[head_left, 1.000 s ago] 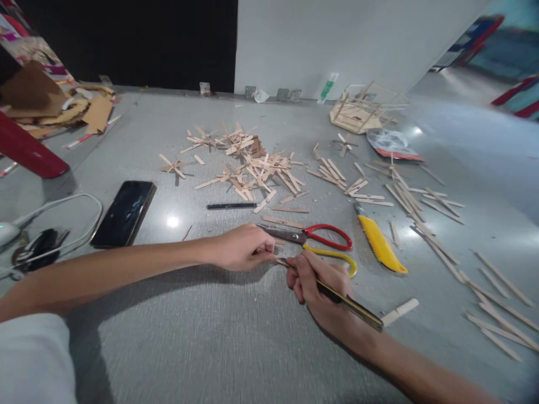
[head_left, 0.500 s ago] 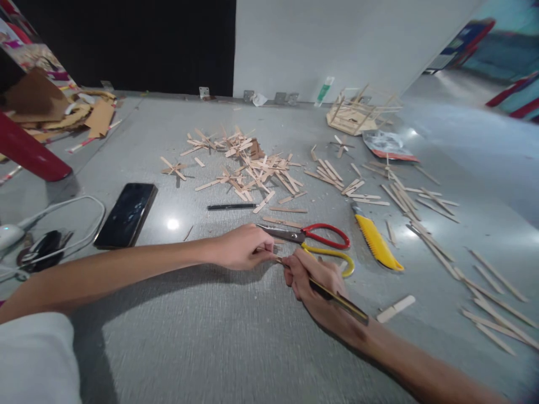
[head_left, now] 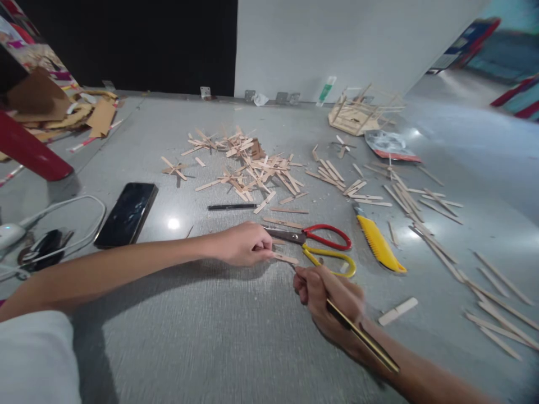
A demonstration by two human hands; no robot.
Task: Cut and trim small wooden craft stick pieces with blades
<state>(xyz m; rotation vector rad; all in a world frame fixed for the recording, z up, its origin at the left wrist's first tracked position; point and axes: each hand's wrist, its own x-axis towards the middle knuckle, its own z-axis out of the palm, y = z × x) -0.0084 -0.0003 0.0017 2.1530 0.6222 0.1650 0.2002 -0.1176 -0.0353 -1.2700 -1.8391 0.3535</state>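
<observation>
A short piece of wooden craft stick [head_left: 287, 258] is pinched in the fingertips of my left hand [head_left: 246, 245], its free end pointing right. My right hand [head_left: 330, 294] grips a slim black-and-gold pen-shaped tool [head_left: 366, 338] like a pencil. Its dark tip comes out of the fingers just below the stick's free end; its exact kind does not show clearly. Just beyond both hands lie scissors [head_left: 325, 230] with one red and one yellow handle loop, blades toward my left hand.
Cut craft sticks [head_left: 265, 168] lie heaped mid-table, with more strips [head_left: 404, 196] to the right. A yellow-handled cutter [head_left: 381, 244], a black pen [head_left: 231, 207] and a phone [head_left: 127, 214] lie around. A stick frame [head_left: 353, 118] stands at the back, a cable [head_left: 101, 205] at left.
My right hand has drawn back right and slightly down from the craft stick, and the tool in it has tilted steeper. My left hand has barely moved; more of the stick shows.
</observation>
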